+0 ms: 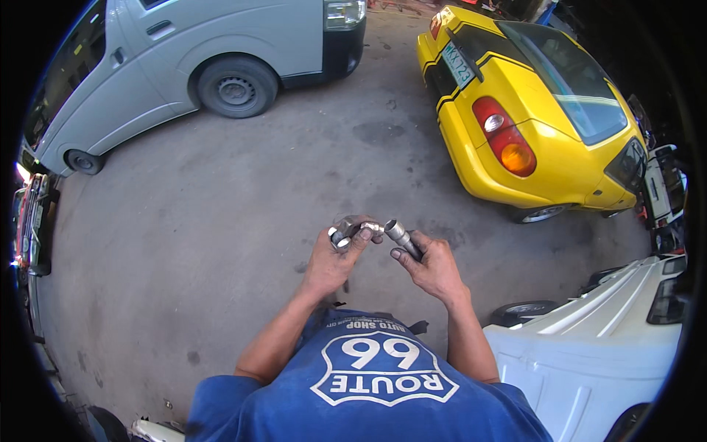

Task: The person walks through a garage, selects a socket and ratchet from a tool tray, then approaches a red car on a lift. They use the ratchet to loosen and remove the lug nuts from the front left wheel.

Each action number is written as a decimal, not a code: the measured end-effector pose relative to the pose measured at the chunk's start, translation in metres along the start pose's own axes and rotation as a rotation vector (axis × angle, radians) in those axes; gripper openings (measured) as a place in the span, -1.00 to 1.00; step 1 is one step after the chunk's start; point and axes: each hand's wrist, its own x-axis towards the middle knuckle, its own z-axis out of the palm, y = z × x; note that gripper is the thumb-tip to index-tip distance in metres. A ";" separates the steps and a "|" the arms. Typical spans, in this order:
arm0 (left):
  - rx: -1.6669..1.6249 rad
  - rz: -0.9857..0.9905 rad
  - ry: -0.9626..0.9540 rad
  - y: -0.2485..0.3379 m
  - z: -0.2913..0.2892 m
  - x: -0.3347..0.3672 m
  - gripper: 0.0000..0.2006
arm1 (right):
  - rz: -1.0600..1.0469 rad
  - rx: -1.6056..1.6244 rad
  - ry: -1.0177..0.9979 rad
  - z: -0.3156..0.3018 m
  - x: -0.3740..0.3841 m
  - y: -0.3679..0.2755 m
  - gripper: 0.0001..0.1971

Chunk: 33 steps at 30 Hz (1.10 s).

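My left hand (328,259) is closed around small metal pieces, held up in front of my chest. A bright, irregular metal piece (374,229) sticks out between its thumb and fingertips. Two pale round ends (339,239) show at the outer side of the same hand; what they belong to is hidden. In my right hand (434,267) is a silver socket (399,234), a tube with a wider open end, pinched by thumb and fingers. That wide end tilts up toward the left hand's metal piece, close beside it; I cannot tell whether they touch.
Grey concrete floor (213,191) with dark stains spreads beneath my hands. A light grey van (169,59) stands ahead on the left, a yellow car (508,96) ahead on the right. White vehicle bodywork (582,346) lies close by at the lower right, near a tyre (524,311).
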 end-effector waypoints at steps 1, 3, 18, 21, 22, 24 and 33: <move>-0.001 0.039 -0.050 0.004 -0.006 0.040 -0.76 | 0.006 -0.038 0.014 -0.013 0.031 -0.001 -0.78; 0.037 0.039 -0.157 0.014 -0.019 0.124 -0.79 | -0.032 -0.026 0.087 -0.039 0.099 0.003 -0.79; 0.295 -0.061 -0.319 0.020 -0.028 0.693 -0.71 | -0.106 0.028 0.062 -0.203 0.605 0.123 -0.71; 0.293 -0.049 -0.308 0.020 -0.032 0.803 -0.67 | -0.121 -0.041 0.054 -0.245 0.703 0.143 -0.70; 0.312 -0.080 -0.310 0.017 -0.032 0.841 -0.67 | -0.165 -0.060 0.078 -0.256 0.739 0.152 -0.70; 0.306 -0.068 -0.321 0.007 -0.033 0.922 -0.67 | -0.135 -0.148 0.073 -0.277 0.813 0.173 -0.67; 0.399 0.243 -0.541 0.027 -0.021 1.285 -0.71 | 0.033 -0.088 0.269 -0.378 1.101 0.222 -0.64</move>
